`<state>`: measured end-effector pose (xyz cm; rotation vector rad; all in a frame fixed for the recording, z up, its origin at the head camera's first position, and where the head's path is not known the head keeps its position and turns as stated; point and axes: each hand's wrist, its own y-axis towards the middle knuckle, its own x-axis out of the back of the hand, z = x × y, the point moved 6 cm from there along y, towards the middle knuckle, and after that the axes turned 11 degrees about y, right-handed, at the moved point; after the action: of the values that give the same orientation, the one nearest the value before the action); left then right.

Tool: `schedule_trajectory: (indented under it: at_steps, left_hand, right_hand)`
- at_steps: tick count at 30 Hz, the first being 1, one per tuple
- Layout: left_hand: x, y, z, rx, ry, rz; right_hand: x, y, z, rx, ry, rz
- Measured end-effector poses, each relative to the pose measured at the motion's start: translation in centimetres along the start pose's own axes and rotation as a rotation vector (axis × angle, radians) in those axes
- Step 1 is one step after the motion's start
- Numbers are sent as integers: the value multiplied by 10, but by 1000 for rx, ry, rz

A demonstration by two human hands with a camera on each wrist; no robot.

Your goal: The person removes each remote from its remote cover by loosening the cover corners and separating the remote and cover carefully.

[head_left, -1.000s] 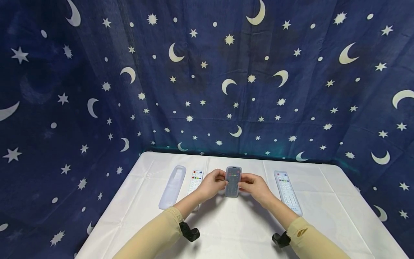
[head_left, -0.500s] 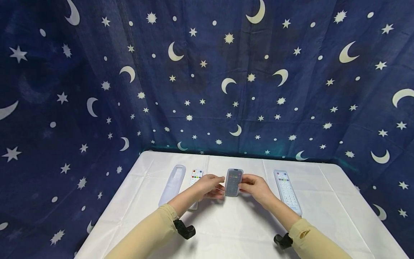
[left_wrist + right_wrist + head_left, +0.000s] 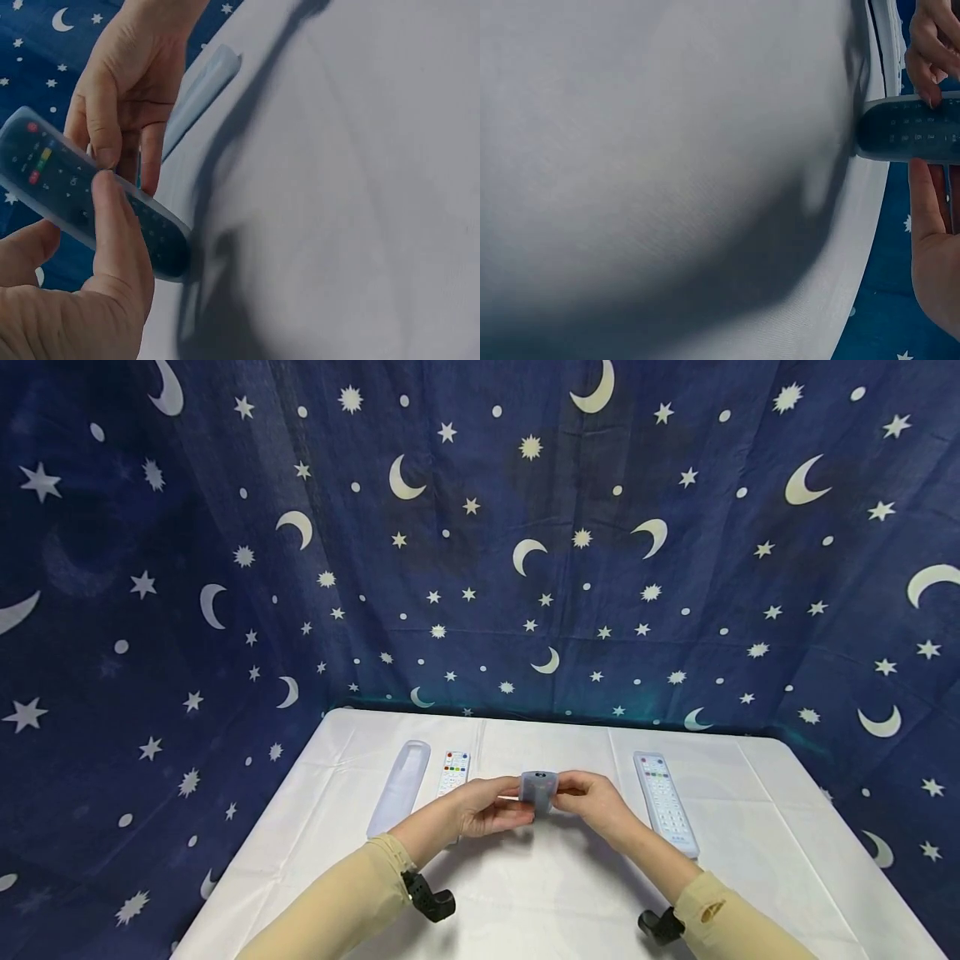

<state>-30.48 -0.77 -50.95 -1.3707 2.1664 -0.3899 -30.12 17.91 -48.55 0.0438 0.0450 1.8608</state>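
Over the middle of the table a dark remote control (image 3: 537, 787) in a translucent sleeve is held between both hands. It is tilted in the head view, so its top end faces the camera and its length is foreshortened. My left hand (image 3: 487, 807) grips it from the left, thumb at one edge and a finger along the other side in the left wrist view. My right hand (image 3: 597, 803) pinches the opposite edge with thumb and fingers. Coloured buttons show through the sleeve on the remote control (image 3: 56, 169) in the left wrist view.
Left of the hands lie an unfilled translucent sleeve (image 3: 399, 789) and a white remote control (image 3: 453, 771), partly hidden behind the left hand. A sleeved white remote control (image 3: 665, 803) lies to the right. White cloth covers the table (image 3: 555, 902); a starry curtain (image 3: 480, 568) hangs behind.
The dark remote control has tipped from showing its button face to showing its top end. My left hand loosened from its left edge, then took hold again with fingers lower down.
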Motion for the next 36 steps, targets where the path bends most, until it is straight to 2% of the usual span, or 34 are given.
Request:
schedule_trajectory:
  at_steps: [5,8,10,13,17,21,25,29,33,36]
  left_hand:
    - [-1,-1,5,55,-106,57]
    - [-2,-4,9,80,-117,82]
    - [-2,-5,11,81,-108,87]
    - [-1,-4,14,48,-42,76]
    - [-1,-3,16,-38,139,47]
    - [-2,-5,14,-118,303,13]
    - [-3,-7,10,-231,440,-5]
    - [-6,-9,6,-347,549,-14]
    - [-9,-12,0,-431,632,-43]
    - [-9,-15,-6,-478,640,-86]
  right_hand:
    - [-1,-7,-2,-27,-11,5]
    - [-2,-11,-6,-68,-6,-1]
    - [-4,-14,-10,-112,36,-6]
    - [-6,-19,-16,-209,175,-17]
    - [-8,-23,-23,-348,405,-69]
    - [-8,-24,-26,-387,493,-91]
    - [-10,-23,-25,-363,462,-51]
    - [-12,-21,-23,-308,359,-44]
    - [-13,-16,-18,-243,245,-85]
    - [-12,-12,-14,-209,187,-134]
